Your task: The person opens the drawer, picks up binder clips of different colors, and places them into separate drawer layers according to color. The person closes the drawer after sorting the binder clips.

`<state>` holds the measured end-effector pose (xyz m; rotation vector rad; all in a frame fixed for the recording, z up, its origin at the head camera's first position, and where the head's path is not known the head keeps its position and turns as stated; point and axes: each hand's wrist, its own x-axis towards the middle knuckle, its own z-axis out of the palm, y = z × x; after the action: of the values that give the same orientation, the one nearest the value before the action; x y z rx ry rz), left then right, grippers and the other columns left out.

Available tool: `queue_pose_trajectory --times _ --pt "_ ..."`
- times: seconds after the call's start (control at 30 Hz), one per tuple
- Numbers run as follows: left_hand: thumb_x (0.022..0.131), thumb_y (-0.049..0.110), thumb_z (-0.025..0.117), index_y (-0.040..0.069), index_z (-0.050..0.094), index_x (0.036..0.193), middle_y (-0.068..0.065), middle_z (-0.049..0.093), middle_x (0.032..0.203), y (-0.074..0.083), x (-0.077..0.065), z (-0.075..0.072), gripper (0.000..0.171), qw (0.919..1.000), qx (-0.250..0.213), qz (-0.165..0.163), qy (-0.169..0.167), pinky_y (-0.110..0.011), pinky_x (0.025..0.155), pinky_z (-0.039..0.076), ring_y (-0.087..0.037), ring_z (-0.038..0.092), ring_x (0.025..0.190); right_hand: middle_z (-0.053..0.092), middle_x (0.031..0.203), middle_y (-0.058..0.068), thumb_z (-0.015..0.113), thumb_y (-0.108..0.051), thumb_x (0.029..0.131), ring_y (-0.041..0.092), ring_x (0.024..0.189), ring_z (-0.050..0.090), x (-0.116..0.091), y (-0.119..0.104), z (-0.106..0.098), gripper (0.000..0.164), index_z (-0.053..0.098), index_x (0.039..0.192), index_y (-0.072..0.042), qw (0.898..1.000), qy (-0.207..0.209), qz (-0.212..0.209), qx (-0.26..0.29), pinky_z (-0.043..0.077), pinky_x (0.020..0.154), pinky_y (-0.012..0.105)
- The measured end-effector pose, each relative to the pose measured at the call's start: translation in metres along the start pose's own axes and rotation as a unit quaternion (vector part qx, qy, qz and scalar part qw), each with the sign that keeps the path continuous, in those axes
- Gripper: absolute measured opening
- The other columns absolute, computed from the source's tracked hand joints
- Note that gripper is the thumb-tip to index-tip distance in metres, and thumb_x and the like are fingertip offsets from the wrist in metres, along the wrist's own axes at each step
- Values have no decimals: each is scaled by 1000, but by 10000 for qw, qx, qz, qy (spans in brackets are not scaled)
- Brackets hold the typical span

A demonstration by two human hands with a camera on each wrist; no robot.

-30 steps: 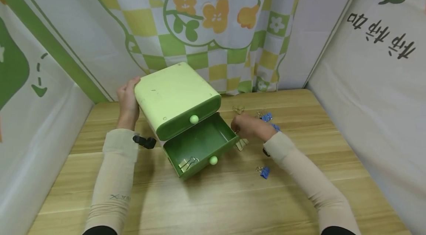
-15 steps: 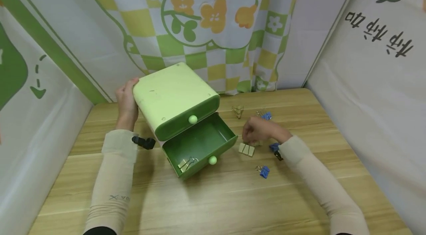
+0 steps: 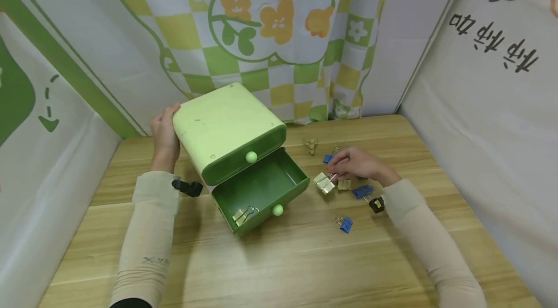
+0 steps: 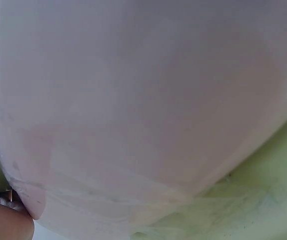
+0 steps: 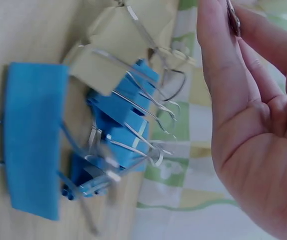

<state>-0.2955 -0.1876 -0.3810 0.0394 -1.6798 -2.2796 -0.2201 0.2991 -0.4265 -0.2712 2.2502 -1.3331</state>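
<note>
In the head view, a light green two-drawer storage box (image 3: 231, 124) stands tilted back-left, its lower drawer (image 3: 266, 187) pulled out. One pale yellow binder clip (image 3: 240, 216) lies in that drawer's front corner. My left hand (image 3: 165, 136) holds the box at its back left edge; the left wrist view is mostly filled by the box's pale side (image 4: 108, 125). Right of the drawer, my right hand (image 3: 359, 162) pinches a pale yellow binder clip (image 3: 324, 183) by its wire handles. In the right wrist view, thumb and fingers meet on a bit of metal (image 5: 233, 20).
Beside the right hand lie blue binder clips (image 3: 363, 192), another blue clip (image 3: 346, 224) nearer the front, and pale yellow clips (image 3: 344, 184). A yellow clip (image 3: 311, 146) stands farther back. A patterned curtain (image 3: 279, 56) hangs behind the wooden table (image 3: 270, 269).
My right hand has moved away from the drawer's right side, rightward to the clips, and now holds a yellow one by its handles. The left hand and box stay put.
</note>
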Motion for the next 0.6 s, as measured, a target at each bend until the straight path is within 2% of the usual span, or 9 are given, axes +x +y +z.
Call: queue_pose_trajectory --times 0.17,0.33,0.47,0.6 --pt "104 29 65 11 69 68 5 69 62 -1 0 1 40 10000 -58 65 2 -18 51 50 -7 61 50 80 111 14 68 -14 104 17 93 79 -9 -11 -15 38 64 132 12 9981 362 51 486 63 93 41" --pt "103 29 66 10 70 70 4 69 64 -1 0 1 39 10000 -82 48 0 -19 52 51 -7 61 51 81 108 9 67 -10 104 15 92 79 -19 -30 -26 39 60 135 13 9924 795 106 930 63 93 35" --pt "103 30 66 10 71 71 4 69 65 -2 0 0 38 10000 -40 32 -14 -19 53 51 -8 61 52 81 107 8 65 -7 105 16 95 80 -24 -48 -29 38 59 137 12 9873 990 41 1243 63 92 32" --pt "103 31 67 10 71 71 5 69 64 -3 0 -1 39 10000 -16 48 -29 -20 52 51 -8 61 51 81 105 7 63 -5 105 17 95 80 -27 -66 -26 37 59 137 13 9842 1052 -19 1423 62 94 34"
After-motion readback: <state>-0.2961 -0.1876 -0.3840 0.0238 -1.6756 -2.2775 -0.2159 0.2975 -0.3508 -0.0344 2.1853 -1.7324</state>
